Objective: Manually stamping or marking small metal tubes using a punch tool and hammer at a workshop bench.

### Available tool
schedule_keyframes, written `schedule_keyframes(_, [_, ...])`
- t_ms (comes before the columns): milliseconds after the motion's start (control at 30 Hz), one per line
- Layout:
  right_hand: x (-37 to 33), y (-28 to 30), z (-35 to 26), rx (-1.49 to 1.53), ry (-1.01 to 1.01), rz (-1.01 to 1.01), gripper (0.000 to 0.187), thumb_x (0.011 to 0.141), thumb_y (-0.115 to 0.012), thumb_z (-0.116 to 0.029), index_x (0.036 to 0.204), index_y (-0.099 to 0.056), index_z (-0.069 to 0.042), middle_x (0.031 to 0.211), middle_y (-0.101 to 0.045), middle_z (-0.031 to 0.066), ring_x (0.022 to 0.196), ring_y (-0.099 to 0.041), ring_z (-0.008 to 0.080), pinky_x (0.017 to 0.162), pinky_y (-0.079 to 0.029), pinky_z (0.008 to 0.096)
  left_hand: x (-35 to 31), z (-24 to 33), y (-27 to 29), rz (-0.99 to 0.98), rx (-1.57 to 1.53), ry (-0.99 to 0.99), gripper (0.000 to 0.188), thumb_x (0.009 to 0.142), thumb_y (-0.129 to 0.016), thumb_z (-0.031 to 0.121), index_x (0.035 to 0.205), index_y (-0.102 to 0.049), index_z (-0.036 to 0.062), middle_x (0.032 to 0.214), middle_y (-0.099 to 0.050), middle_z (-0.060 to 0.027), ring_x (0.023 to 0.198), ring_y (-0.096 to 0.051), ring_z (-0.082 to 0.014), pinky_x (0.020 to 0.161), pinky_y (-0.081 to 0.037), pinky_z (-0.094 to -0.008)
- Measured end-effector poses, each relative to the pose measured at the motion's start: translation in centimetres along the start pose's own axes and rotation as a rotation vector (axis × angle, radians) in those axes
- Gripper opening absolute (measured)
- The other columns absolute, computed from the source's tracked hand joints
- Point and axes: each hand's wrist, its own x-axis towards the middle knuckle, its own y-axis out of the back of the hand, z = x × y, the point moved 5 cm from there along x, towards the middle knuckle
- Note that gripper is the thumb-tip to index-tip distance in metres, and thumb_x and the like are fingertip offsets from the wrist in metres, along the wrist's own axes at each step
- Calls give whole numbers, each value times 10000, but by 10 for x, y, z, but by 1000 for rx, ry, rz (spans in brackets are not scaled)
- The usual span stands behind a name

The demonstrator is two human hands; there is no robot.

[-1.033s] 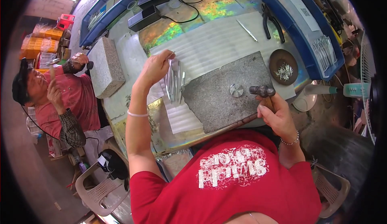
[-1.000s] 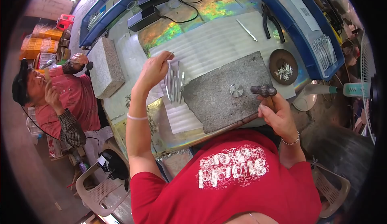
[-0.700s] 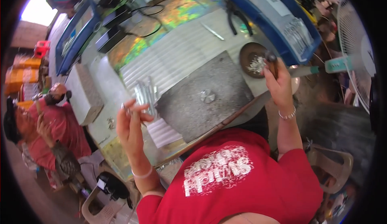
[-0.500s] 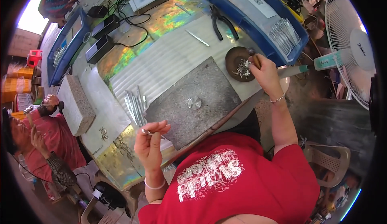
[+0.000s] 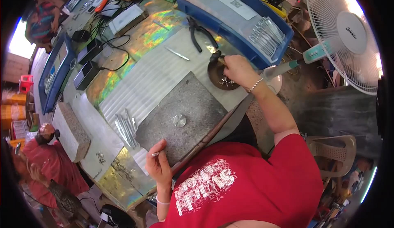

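Note:
My right hand (image 5: 240,72) is closed around the wooden handle of a small hammer (image 5: 215,56) with a dark head. It hovers over the brown bowl (image 5: 212,75), hiding part of it and of the small silver metal bits (image 5: 226,80) inside. My left hand (image 5: 159,164), by the near left edge of the grey slab (image 5: 184,100), pinches a small silver metal piece (image 5: 155,154) between thumb and fingers. A round shiny metal disc (image 5: 179,120) lies on the slab. Several silver strips (image 5: 125,128) are bunched at the slab's left corner.
Black-handled pliers (image 5: 199,34) and a silver strip (image 5: 177,53) lie beyond the slab. A blue bin (image 5: 230,27) with silver pieces stands at the far right, near a white fan (image 5: 351,33). On the left, a person in red (image 5: 57,158) sits beside a stone block (image 5: 70,131).
The whole view has shifted, with table things now further left. Hammer and right hand have moved from the bowl's right rim to over it. The left hand's fingers have curled in more.

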Motion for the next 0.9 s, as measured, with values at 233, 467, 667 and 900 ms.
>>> schedule_keyframes(233, [11,-4,-3,-89,108,-115,135,661,-597,-96,721,-578,23,751,-607,213,777,-595,385,699,-474,464,-3,3,3,-8,-56,35,186,914,-515,52,1059,-554,-58,1053,-632,-176,1001,-602,-226,895,-464,-333])
schedule_keyframes(467, [2,19,-3,139,79,25,160,699,-589,-115,737,-556,37,708,-575,223,673,-608,333,615,-459,409,11,20,3,-17,-23,-115,105,887,-543,47,945,-586,-29,986,-648,-140,918,-607,-199,858,-458,-312])
schedule_keyframes(667, [-30,36,-7,946,-225,148,103,803,-581,-70,756,-510,-13,714,-576,61,530,-477,61,463,-378,237,18,23,4,50,156,-155,68,816,-609,35,870,-615,-6,882,-650,-146,793,-591,-234,726,-460,-313])
schedule_keyframes(900, [-57,42,-34,1493,-284,81,67,831,-576,-19,866,-519,-32,798,-604,77,445,-388,2,383,-293,157,18,13,-7,-40,294,-3,98,788,-618,-27,885,-617,-18,864,-641,-118,738,-598,-228,700,-468,-295])
